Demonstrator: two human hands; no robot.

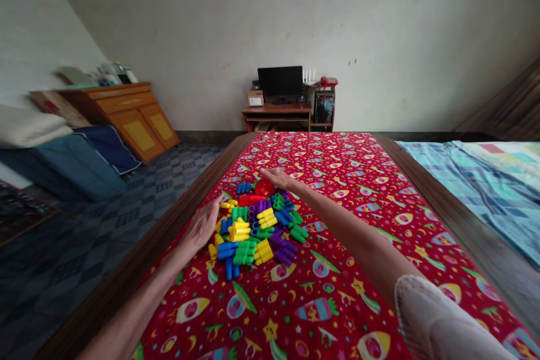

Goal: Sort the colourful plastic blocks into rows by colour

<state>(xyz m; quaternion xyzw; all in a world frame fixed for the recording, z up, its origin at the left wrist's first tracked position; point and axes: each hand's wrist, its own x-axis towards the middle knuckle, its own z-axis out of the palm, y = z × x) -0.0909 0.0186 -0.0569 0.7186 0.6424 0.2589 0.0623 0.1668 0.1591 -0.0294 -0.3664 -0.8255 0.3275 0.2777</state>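
A loose pile of plastic building blocks (243, 253) in blue, green, yellow, red and purple lies on a red patterned cloth (320, 315). At the pile's left side is my left hand (205, 225), its fingers stretched forward along the yellow blocks (230, 204). Whether it touches them I cannot tell. My right hand (276, 178) reaches to the far side, fingers extended flat just above a red block (265, 187). Neither hand grips a block. Purple blocks (283, 247) and a green block (298, 234) lie at the right edge of the pile.
The cloth covers a surface with a dark wooden edge (185, 202). Beyond it stands a desk (276, 112) with a monitor (280, 84). A wooden cabinet (139, 124) is at the left. Right of the surface is a blue patterned cloth (447, 191).
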